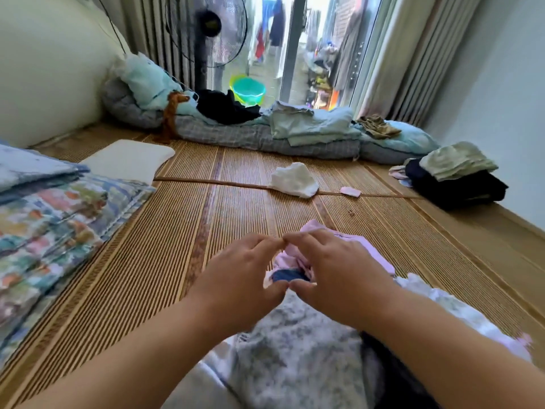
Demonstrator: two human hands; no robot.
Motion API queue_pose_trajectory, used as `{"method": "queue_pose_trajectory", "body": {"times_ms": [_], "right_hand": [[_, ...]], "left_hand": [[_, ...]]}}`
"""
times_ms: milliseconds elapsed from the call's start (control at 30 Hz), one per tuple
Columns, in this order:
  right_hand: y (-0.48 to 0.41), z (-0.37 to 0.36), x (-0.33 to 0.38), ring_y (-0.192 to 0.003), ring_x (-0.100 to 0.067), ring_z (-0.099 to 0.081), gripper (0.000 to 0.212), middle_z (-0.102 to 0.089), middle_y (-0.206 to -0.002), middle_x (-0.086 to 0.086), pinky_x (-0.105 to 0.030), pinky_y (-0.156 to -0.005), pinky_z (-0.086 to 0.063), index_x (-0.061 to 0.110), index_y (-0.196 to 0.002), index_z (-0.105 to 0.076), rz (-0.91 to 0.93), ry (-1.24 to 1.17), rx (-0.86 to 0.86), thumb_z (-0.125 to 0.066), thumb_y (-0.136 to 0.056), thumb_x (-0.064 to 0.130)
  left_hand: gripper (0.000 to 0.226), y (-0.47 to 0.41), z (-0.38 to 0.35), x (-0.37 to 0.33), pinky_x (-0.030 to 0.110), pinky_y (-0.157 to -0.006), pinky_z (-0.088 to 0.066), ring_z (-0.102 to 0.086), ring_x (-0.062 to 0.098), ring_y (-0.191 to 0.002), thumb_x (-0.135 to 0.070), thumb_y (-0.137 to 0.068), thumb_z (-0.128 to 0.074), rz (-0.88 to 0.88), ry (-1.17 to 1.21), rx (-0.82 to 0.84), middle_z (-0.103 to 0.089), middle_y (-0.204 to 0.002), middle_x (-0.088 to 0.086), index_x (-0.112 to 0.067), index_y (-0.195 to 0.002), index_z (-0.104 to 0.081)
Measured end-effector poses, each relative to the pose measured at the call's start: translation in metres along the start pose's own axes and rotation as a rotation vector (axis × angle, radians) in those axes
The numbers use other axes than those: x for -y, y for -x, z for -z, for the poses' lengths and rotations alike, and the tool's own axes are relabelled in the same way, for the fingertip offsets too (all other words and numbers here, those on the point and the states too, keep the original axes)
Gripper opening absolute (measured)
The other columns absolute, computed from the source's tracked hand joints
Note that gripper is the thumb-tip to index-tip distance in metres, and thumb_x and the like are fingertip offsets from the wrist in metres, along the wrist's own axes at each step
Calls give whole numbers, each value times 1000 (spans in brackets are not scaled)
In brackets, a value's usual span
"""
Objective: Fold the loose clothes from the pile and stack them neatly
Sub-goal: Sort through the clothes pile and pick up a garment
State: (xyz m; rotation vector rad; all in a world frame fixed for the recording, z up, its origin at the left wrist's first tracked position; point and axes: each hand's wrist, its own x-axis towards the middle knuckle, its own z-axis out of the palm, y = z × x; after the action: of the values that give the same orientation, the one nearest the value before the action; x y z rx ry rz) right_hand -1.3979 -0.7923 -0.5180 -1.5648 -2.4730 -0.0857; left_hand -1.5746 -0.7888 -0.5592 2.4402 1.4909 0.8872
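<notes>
Now the left hand [244, 273] and right hand [333, 270] are curving over the small pink cloth [295, 253] on the mat [182, 219], fingertips touching, maybe lining up an edge to fold. I cannot tell if they are pinching it. Far right, the folded stack [460, 187] is sitting out of the way.

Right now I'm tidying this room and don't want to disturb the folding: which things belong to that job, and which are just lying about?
Belongs to the job: pink garment under the left hand and right hand; probably the white garment on the mat; folded stack at the right edge.
Just lying about: fan, green basin, white pillow, patterned quilt, rolled bedding.
</notes>
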Motion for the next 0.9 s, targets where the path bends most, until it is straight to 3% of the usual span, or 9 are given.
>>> {"method": "queue_pose_trajectory", "body": {"times_ms": [200,333,467,633,900], "right_hand": [[76,49,41,-126,-15,-45,66,-45,-139,11,-36,-104,-36,39,-143,-29,11,13,-50,-55,-84,52],[138,69,65,-136,-18,-37,71,-31,-153,9,-39,-109,-32,40,-146,-25,-20,-19,-50,-57,-84,50],[195,80,80,-131,-19,-42,68,-39,-147,8,-38,-107,-33,39,-145,-29,-103,-28,-46,-58,-85,50],[234,77,87,-129,-18,-44,68,-39,-145,10,-36,-105,-33,41,-145,-28,-163,-19,-62,-56,-84,54],[243,50,91,-138,-18,-29,71,-29,-150,7,-40,-111,-28,40,-147,-23,-156,40,-97,-52,-85,56]], "left_hand": [[64,63,45,-63,22,-98,-40,-46,4,-119,-52,-83,-58,14,-29,-7,-47,-134,-15,-39,-142,-35],[61,106,77,-103,34,-100,-41,-47,9,-117,-46,-80,-59,2,-105,10,-50,-131,-13,-40,-137,-41],[60,149,100,-132,28,-95,-42,-48,11,-117,-47,-81,-61,-7,-138,18,-50,-132,-11,-36,-137,-44],[60,184,106,-146,31,-100,-42,-46,11,-123,-50,-81,-59,-9,-176,23,-45,-137,-13,-36,-138,-43],[63,206,80,-139,36,-107,-34,-39,11,-131,-52,-79,-56,47,-191,109,-40,-142,-14,-39,-139,-41]]}}
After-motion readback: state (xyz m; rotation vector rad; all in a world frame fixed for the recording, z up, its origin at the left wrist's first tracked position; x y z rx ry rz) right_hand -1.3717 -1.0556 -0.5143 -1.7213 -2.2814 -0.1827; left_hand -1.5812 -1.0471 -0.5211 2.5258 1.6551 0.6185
